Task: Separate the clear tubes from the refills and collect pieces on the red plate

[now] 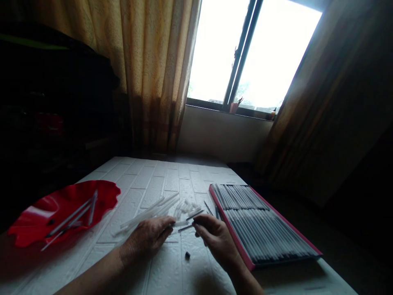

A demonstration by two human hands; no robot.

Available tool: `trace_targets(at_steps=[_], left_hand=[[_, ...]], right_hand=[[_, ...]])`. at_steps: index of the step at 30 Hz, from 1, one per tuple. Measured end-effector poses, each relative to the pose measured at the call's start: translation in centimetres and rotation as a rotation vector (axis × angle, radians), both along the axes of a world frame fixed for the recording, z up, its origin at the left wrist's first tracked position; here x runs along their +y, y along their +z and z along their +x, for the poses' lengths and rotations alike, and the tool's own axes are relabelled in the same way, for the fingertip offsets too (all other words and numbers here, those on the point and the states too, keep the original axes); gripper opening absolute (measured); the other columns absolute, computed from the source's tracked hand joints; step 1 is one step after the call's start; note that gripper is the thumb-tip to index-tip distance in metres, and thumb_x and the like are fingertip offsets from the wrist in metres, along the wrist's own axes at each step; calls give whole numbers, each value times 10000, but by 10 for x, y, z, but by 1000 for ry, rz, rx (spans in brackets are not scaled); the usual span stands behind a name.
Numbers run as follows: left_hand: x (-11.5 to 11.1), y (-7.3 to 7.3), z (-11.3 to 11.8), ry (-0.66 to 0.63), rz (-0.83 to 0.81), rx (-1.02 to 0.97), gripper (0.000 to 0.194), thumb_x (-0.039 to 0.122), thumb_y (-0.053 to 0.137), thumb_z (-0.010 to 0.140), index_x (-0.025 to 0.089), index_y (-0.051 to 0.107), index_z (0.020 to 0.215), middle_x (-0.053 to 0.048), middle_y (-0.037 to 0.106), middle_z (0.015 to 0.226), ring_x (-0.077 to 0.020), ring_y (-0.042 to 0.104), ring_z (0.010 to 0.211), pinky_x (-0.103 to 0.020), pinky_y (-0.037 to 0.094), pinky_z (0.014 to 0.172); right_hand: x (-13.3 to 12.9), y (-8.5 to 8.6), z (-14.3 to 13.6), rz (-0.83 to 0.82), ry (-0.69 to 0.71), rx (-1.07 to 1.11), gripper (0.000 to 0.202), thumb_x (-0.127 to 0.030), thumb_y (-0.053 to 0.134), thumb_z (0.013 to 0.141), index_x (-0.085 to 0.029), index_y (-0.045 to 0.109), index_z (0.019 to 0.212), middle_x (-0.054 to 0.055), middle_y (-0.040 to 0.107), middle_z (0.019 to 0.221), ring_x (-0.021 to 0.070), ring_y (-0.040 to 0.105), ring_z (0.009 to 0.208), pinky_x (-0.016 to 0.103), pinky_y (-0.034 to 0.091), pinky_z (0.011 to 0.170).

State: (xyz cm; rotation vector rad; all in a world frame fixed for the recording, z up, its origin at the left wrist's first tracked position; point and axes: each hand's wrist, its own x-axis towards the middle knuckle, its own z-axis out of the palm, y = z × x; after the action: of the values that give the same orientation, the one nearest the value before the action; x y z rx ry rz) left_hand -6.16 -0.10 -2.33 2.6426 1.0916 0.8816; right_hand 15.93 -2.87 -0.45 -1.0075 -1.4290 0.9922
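Observation:
My left hand [150, 234] is closed in a pinch over the table, beside a pile of clear plastic tubes [153, 209]. A short whitish piece [181, 223] shows at its fingertips; whether they grip it is unclear. My right hand [215, 237] is also pinched. A thin dark stick [185, 228] reaches to its fingertips, but I cannot tell whether it is held or lies behind them. Beyond the hands are small whitish pieces [186, 207] and another dark stick [195, 214]. A small black cap [187, 255] rests on the table between my wrists.
A red-edged box [245, 257] filled with rows of pen-like sticks lies at right. At left stands a wavy-rimmed red bowl [26, 219] with several slim sticks. The table [166, 176] has a white brick-pattern cover. Behind are a curtain [153, 73] and a bright window [217, 49].

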Motion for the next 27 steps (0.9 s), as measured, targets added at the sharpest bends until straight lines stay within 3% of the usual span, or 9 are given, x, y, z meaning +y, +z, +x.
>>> trace_targets(at_steps=[3,9,14,20,27], left_hand=[[0,-1,1,-18,16,-2,243,227,418,913,219,575,1099,-51,729,944,-190,700,835,-282,546,760],[-5,1,3,-21,19,-4,220,248,403,931,239,591,1047,-31,722,900,-183,696,804,-268,550,719],[-5,1,4,-23,20,-17,225,255,419,930,249,601,1061,-31,729,926,-177,697,835,-257,551,746],[-5,3,4,-29,44,33,254,276,407,939,245,608,1091,-57,732,977,-204,698,876,-301,558,770],[-6,7,5,-14,35,112,263,262,385,944,234,623,1053,-60,721,925,-201,691,807,-291,552,721]], right_hand=[[-1,-3,-1,-57,18,67,257,-373,732,712,-161,697,853,28,675,694,133,592,546,194,420,404],[-5,-1,-3,-30,34,80,235,-358,743,711,-163,715,839,27,690,726,133,610,589,257,524,564],[-4,-8,-3,12,20,29,240,-371,737,712,-163,718,829,25,687,703,140,618,577,262,531,556],[-3,-14,0,229,-57,-244,121,-250,634,793,-195,720,858,38,693,751,149,627,592,249,517,539],[-5,-8,3,430,-118,-558,143,-215,556,861,-206,694,897,58,719,816,185,675,738,271,504,676]])
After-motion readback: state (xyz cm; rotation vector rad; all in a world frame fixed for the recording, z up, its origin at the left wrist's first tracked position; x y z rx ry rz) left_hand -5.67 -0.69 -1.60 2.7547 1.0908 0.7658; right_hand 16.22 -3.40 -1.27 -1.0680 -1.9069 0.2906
